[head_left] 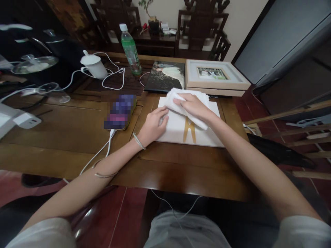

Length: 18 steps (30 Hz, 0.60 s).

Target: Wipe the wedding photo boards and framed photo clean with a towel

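Note:
A flat white panel (173, 131) with a golden-brown shape (190, 132) on it lies on the wooden table before me. Over its far part is spread a folded white cloth (201, 98), which hides some of the shape. My right hand (191, 105) presses on the cloth, its fingers closed on a fold. At the panel's left edge rests my left hand (155, 124), fingers curved and apart with nothing in them. A thin bracelet circles the left wrist.
Behind the panel lie a dark photo board (167, 77) and a framed picture (217, 79). To the left are a phone (120, 112) on a white cable, a lidded white cup (93, 65), a green bottle (130, 51), a glass-lidded pot (34, 65) and a tipped clear glass (55, 91).

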Motion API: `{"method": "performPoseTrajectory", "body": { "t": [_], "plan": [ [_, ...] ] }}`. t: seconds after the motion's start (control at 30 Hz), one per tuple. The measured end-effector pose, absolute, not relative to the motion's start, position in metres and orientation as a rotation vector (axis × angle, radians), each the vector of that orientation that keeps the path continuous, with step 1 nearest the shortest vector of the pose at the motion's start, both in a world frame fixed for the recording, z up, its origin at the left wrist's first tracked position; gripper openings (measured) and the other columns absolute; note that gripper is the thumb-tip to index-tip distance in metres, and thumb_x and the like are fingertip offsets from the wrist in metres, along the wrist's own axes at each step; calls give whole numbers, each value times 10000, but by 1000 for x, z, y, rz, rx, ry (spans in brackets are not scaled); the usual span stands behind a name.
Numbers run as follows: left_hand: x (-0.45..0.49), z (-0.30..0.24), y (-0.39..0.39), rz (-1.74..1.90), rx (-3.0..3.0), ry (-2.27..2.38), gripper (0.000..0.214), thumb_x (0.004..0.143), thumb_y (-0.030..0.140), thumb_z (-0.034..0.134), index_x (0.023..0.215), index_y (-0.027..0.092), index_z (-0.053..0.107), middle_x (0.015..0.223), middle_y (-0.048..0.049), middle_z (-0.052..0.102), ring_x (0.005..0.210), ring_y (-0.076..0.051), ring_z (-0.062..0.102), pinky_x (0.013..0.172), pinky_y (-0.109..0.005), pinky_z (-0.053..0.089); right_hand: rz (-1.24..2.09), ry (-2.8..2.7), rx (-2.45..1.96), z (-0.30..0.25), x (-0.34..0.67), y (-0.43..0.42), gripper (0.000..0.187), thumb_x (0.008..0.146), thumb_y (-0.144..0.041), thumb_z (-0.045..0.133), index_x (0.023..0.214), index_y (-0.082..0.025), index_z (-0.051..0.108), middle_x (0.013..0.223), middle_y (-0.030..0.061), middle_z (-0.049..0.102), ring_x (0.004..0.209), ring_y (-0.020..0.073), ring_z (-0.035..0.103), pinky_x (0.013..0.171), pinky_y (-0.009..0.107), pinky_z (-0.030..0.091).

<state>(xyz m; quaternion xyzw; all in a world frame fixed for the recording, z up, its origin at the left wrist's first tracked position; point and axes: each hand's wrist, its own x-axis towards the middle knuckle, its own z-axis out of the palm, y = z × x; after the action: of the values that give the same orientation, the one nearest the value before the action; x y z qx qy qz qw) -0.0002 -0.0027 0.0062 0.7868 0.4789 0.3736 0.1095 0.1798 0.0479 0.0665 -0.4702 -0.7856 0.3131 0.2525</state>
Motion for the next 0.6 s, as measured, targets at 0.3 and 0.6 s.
{"method": "performPoseTrajectory", "body": {
  "t": [0.3,0.6],
  "plan": [
    [0,4,-3,1037,2325,1334,288,877,162,491,1093,134,678,1206,-108,670,1181,-223,596,1057,-435,447,711,-2123,-1469,75,198,70,224,870,-362,470,789,-193,593,979,75,672,906,255,560,859,383,396],
    [0,1,-3,970,2399,1322,320,879,161,482,1164,130,625,1239,-121,645,1232,-241,548,1087,-470,407,562,-1933,-1663,63,292,16,295,865,-466,467,746,-222,580,882,36,657,813,249,553,777,402,416]
  ]
}}
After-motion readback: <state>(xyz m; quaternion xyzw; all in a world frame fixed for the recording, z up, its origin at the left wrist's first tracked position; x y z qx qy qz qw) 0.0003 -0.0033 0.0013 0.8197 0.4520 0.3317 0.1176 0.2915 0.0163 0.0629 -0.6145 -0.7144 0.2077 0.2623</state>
